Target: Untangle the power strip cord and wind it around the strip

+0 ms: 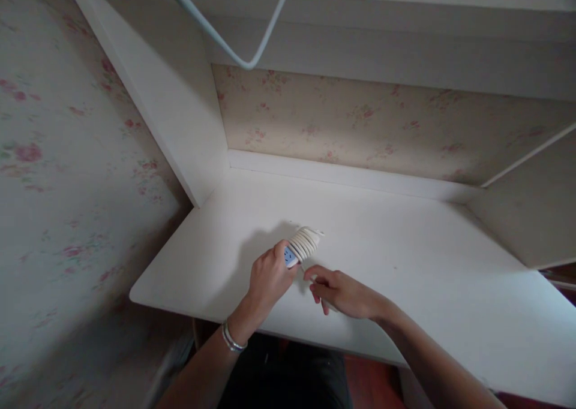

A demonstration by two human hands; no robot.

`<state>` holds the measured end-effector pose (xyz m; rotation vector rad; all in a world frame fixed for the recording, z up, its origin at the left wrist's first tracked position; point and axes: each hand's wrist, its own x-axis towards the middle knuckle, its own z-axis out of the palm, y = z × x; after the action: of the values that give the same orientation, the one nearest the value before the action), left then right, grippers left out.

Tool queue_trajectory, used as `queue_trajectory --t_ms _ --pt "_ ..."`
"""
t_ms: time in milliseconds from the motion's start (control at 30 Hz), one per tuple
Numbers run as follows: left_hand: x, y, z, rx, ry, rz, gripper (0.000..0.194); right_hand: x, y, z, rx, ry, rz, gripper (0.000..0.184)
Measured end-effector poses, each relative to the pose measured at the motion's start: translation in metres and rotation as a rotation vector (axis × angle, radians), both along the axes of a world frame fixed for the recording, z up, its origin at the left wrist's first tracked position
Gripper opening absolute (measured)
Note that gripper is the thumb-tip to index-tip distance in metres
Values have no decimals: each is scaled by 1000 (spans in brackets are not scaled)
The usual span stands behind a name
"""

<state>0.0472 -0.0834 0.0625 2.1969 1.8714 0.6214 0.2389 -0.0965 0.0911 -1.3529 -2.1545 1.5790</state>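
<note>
My left hand (pixel 271 275) is closed round the near end of a power strip (pixel 290 256), whose blue socket face shows beside the fingers. Several turns of white power cord (pixel 305 243) are wrapped round the far part of the strip. Just to the right, my right hand (pixel 339 290) has its fingers curled round a length of the same cord, which runs from the strip into the grasp. A pale piece pokes out under the right palm; it may be the plug, but most of it is hidden. Both hands are above the white desk top (pixel 396 235).
A white side panel (pixel 171 85) rises at the desk's left, and a cabinet side (pixel 531 205) stands at the right. Overhead, a pale bent rod (pixel 247 64) hangs before a shelf (pixel 405 49). Floral wallpaper (pixel 324 115) covers the wall behind.
</note>
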Motion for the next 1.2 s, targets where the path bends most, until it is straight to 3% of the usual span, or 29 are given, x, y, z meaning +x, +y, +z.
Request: queue_trajectory --t_ms 167,300,400,567,833,967,1067,1200 --pt "5 -2 -11 -51 -8 -113 37 2 7 7 -143 135 144 33" --pt "6 -4 -19 -89 -29 -182 43 0 18 5 -191 245 185 51" --pt "8 -5 -22 -102 -60 -207 34 -7 27 -4 -205 347 101 37" --pt "5 -9 -28 -45 -133 -258 16 -22 38 -16 -24 255 -100 27" --pt "3 -15 -51 9 -205 -201 40 -41 39 -27 201 -1 -448 39" --pt "1 -17 -59 45 -277 -194 52 -51 37 -21 424 -201 -482 40" --pt "-1 -18 -64 77 -305 -191 47 -56 34 -20 545 -270 -480 44" --pt "-1 -18 -70 144 -326 -199 35 -61 28 -23 632 -379 -408 26"
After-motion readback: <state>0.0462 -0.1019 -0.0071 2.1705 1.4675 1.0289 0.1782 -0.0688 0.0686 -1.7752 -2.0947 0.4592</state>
